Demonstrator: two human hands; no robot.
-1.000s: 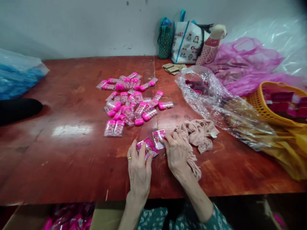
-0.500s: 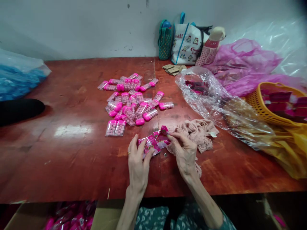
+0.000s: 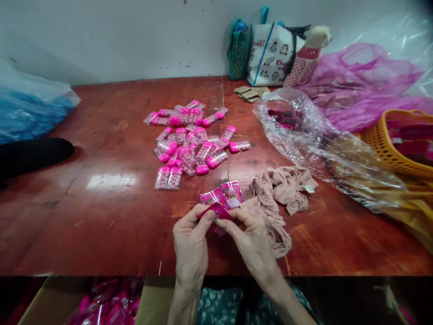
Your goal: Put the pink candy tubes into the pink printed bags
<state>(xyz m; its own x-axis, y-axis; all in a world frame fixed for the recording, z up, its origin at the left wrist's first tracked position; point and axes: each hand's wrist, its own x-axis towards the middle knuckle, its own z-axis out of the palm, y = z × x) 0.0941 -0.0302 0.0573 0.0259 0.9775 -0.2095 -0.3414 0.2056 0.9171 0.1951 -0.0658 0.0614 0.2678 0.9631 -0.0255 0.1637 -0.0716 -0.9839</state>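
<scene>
My left hand (image 3: 190, 243) and my right hand (image 3: 251, 241) are raised just above the front of the red-brown table (image 3: 101, 212). Between their fingertips they pinch a small pink printed card (image 3: 216, 211). More pink cards (image 3: 227, 195) lie on the table just beyond the fingers. Further back sits a pile of clear cases with pink caps (image 3: 194, 140), filled with pink beads. A crumpled beige cloth (image 3: 279, 192) lies beside my right hand.
Crinkled clear plastic bag (image 3: 304, 131) and a yellow basket (image 3: 395, 144) at right. Pink plastic sheet (image 3: 361, 85) and tote bags (image 3: 270, 52) against the wall. Blue bag (image 3: 30, 113) and a dark sleeve (image 3: 34, 153) at left. A cardboard box (image 3: 101, 302) with pink items below the table edge.
Both hands have drawn back toward me and lifted a pink card off the table; earlier the left hand lay flat on the cards and the right picked at one.
</scene>
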